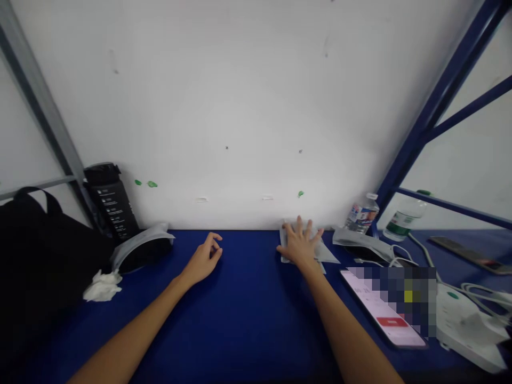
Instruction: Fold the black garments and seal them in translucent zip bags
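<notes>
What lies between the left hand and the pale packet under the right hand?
Bare blue tabletop between the left hand and the pale packet, in the head view.

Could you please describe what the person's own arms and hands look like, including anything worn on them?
The left hand and right hand are bare, without gloves. No sleeves, watches, rings or markings show on the visible wrists and forearms.

1. I see open bench (240,330) between the left hand (202,261) and right hand (301,245) — a lane reaching the wall (240,106).
2. Leftward, the black bag (44,277), tissue (103,286) and tall bottle (114,205) block me.
3. Rightward, I'd meet the phone (380,309), power strip (460,325) and looping cables (478,290).
</notes>
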Tool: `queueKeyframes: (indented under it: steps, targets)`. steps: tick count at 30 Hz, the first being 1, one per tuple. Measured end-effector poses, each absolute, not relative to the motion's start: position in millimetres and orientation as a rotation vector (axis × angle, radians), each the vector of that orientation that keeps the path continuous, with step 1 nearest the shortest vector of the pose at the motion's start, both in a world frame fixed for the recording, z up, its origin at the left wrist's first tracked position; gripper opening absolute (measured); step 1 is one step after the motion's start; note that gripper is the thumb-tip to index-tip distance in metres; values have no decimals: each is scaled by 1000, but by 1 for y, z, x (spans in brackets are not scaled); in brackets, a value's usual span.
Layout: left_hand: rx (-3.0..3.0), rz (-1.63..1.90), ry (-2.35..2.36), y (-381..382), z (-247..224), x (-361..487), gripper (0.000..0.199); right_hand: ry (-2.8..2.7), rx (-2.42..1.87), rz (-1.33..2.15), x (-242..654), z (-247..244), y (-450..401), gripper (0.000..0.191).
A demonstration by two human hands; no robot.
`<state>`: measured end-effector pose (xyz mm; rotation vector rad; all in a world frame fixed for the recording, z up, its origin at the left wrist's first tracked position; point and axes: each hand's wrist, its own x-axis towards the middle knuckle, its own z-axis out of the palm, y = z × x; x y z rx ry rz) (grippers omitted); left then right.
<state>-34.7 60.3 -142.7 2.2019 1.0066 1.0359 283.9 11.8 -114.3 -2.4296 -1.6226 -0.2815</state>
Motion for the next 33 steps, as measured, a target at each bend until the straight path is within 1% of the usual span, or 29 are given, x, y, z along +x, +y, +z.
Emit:
queueKeyframes:
  steps: [5, 9, 18, 25, 27, 30, 31, 33]
  targets:
    - [2221, 1016, 1001, 58, -142, -35, 24, -1705, -2443, -338, 272, -105, 8, 45]
    - [2219, 997, 1007, 57, -143, -36, 23, -1680, -2379, -455, 269, -104, 7, 27]
    - [2239, 1011, 1009, 56, -139, -36, 22, -1383, -2305, -698, 282, -103, 2, 27]
    - [2260, 998, 1016, 53, -138, -35, 24, -1458, -2247, -657, 285, -98, 0, 26]
    - [2282, 1025, 1042, 52, -138, -34, 31, -1575, -2198, -616, 274, -96, -1, 23]
    - [2333, 1081, 1072, 50, -138, -34, 51, -1855, -2099, -481, 242, -94, -6, 23]
    - [2351, 1090, 1073, 50, -138, -34, 54, -1962, -2074, -401, 229, -94, -8, 25]
    - [2377, 1091, 1075, 50, -138, -34, 55, -2100, -2045, -245, 202, -93, -14, 31]
